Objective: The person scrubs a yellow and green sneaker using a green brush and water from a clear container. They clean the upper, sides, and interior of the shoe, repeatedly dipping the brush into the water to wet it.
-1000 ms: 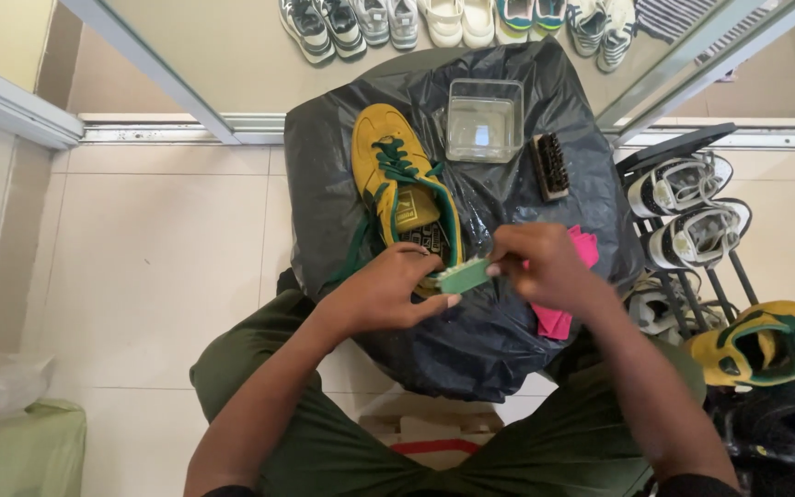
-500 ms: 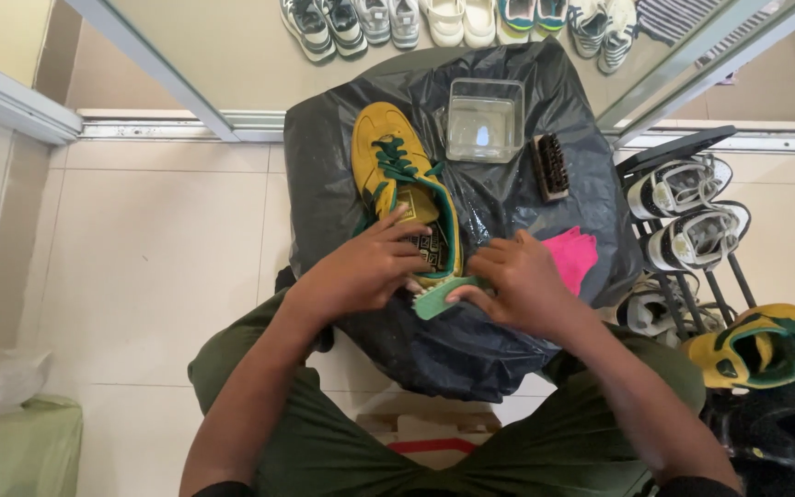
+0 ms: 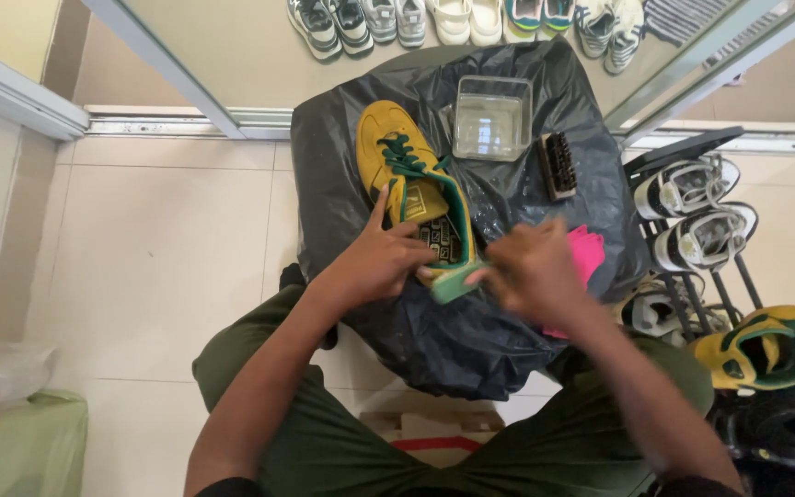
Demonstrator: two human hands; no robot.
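Looking down from the head camera, I see the biggest thing first: a black plastic sheet (image 3: 471, 331) draped over the counter in front of my knees, which I take to be there to keep dirt off the surface. To the right stands a dark shoe rack (image 3: 692, 230) with white-and-black sneakers, and a second yellow shoe (image 3: 761, 345) lies beside it, near right. A row of shoes (image 3: 453, 18) runs along the far edge of the floor.

On the sheet lies the yellow shoe with green laces (image 3: 411, 198), toe pointing away, heel toward me. My left hand (image 3: 379, 262) rests spread on its heel opening, fingers loose and half open, pinning it, as I judge, so that it cannot slide. My right hand (image 3: 531, 271) is blurred; it looks closed around a small green block (image 3: 457, 283) pressed at the heel, though I cannot tell the grip exactly.

Farther off sit a clear square tub (image 3: 492, 118), and right of it a dark brush (image 3: 558, 166), both within reach. A pink cloth (image 3: 586, 258) peeks out just right of my right hand.
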